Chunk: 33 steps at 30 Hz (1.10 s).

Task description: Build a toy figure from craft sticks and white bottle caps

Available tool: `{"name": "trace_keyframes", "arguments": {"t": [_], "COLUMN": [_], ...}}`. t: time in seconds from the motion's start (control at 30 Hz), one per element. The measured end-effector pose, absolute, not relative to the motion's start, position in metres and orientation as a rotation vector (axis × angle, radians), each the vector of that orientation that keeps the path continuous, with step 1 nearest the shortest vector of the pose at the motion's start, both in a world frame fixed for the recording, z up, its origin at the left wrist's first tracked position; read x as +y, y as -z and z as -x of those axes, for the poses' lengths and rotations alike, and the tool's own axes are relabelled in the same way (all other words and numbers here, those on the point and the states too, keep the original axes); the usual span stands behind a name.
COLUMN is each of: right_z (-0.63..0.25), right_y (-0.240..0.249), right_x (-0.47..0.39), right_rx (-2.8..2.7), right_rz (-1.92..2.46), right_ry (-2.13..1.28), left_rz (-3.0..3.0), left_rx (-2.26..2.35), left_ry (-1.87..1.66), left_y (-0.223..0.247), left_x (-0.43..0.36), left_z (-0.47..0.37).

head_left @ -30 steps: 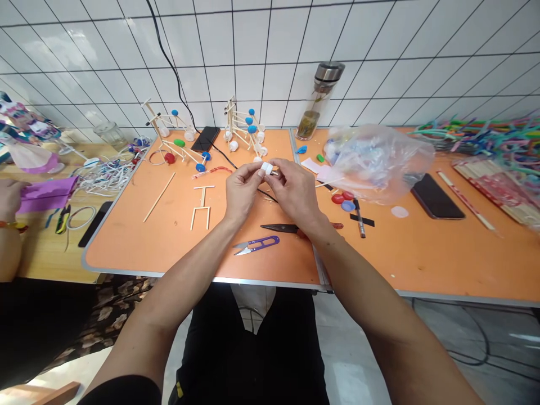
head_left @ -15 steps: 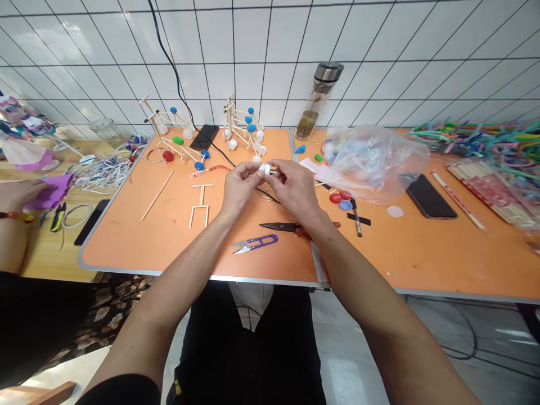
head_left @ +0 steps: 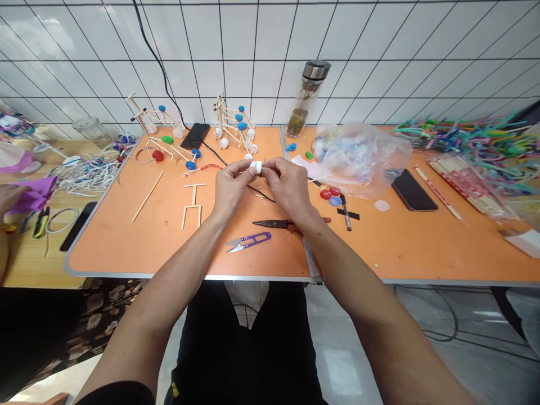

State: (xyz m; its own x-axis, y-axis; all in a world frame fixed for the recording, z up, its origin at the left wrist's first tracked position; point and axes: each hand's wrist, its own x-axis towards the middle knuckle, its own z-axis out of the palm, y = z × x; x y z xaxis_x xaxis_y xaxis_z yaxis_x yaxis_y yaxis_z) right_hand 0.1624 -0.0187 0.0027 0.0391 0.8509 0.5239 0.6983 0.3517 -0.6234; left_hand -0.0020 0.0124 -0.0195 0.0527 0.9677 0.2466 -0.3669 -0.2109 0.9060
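A small white round cap [head_left: 259, 167] is pinched between the fingertips of my left hand [head_left: 234, 183] and my right hand [head_left: 285, 181], above the middle of the orange table. Both hands are closed around it, and the fingers hide part of it. Left of my left hand lies a flat frame of glued wooden sticks [head_left: 193, 206]. Below my hands are purple thread snips [head_left: 253, 241] and dark-jawed pliers [head_left: 274, 224], whose handles my right wrist partly covers. Two stick models, one on the left [head_left: 169, 140] and one in the middle [head_left: 236, 124], carry blue and white round pieces.
At the back stand a glass tea bottle [head_left: 304, 104] and a clear plastic bag [head_left: 363, 157]. A phone [head_left: 413, 190], a marker [head_left: 346, 212] and red balloons [head_left: 329, 193] lie right. A loose stick [head_left: 147, 196] lies left. Another person's hand [head_left: 12, 197] is at far left, on purple material.
The view has shifted slightly, so the table things sit further left. My fingers have changed position on the white cap, whose round side now shows more plainly.
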Motion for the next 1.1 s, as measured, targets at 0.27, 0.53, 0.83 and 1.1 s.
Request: {"name": "trace_keyframes", "arguments": {"t": [0.27,0.53,0.83,1.1], "right_z": [-0.163,-0.164,-0.164,-0.164], "right_y": [0.0,0.0,-0.004,-0.004], "right_x": [-0.023,-0.021,-0.021,-0.019], "right_rx": [-1.964,-1.967,-1.872,-1.802], "right_rz": [1.547,1.533,1.474,1.455], "right_ry": [0.165,0.131,-0.044,-0.221], "left_rz": [-1.192,-1.246,-1.178,-1.161], "left_rx": [0.772,0.735,0.819,0.823], "left_ry": [-1.532,-1.515,-1.501,-1.469], "left_y": [0.025,0.028,0.03,0.032], "left_x": [0.008,0.011,0.008,0.009], "left_z": [-0.005,-0.004,-0.004,-0.004]}}
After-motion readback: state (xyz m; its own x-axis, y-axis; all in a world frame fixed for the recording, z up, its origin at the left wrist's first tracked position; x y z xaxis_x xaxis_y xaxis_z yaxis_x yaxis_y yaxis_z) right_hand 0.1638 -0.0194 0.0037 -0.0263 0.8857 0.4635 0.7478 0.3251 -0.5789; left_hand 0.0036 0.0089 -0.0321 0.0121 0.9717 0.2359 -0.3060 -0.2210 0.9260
